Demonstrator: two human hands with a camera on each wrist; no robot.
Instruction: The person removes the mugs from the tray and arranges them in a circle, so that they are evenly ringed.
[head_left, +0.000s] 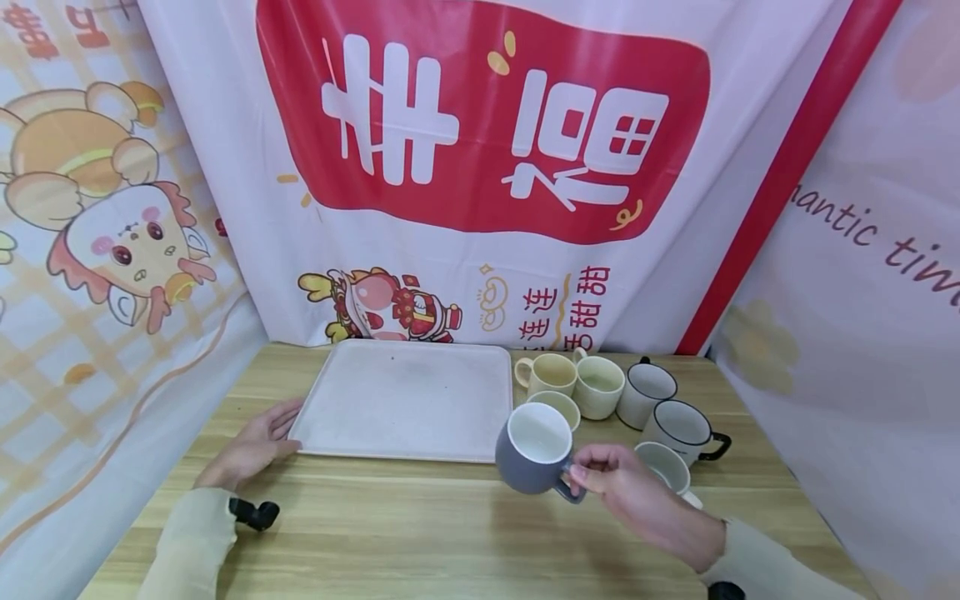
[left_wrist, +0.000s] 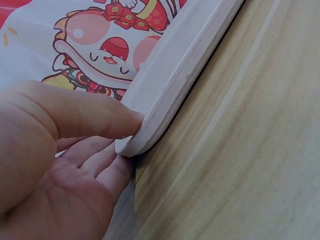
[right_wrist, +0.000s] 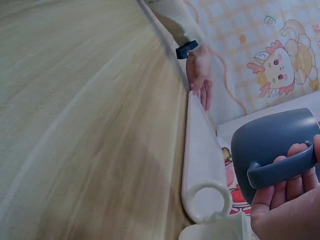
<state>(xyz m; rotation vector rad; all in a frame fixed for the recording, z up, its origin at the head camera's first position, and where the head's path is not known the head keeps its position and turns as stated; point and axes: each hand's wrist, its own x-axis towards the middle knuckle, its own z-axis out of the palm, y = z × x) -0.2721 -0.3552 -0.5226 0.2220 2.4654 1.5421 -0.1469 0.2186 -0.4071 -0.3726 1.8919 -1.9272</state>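
Observation:
My right hand [head_left: 637, 492] pinches the handle of a grey-blue mug [head_left: 525, 458] with a white inside. The mug hangs over the table by the front right corner of a white rectangular tray [head_left: 420, 400], mouth upward, its shadow below. In the right wrist view, fingers curl through the handle of the same mug [right_wrist: 270, 137]. At the front left corner of the tray, my left hand [head_left: 251, 446] holds on: its thumb lies against the front edge and its fingers along the left side. The left wrist view shows that thumb [left_wrist: 100, 112] on the tray corner [left_wrist: 150, 117].
Right of the tray stand two yellow mugs [head_left: 551, 377], a pale green mug [head_left: 600, 392] and two black-rimmed white mugs [head_left: 647, 393]. Another pale mug [head_left: 663, 462] is partly hidden behind my right hand. Printed cloth [head_left: 480, 283] hangs along the back of the wooden table [head_left: 360, 525].

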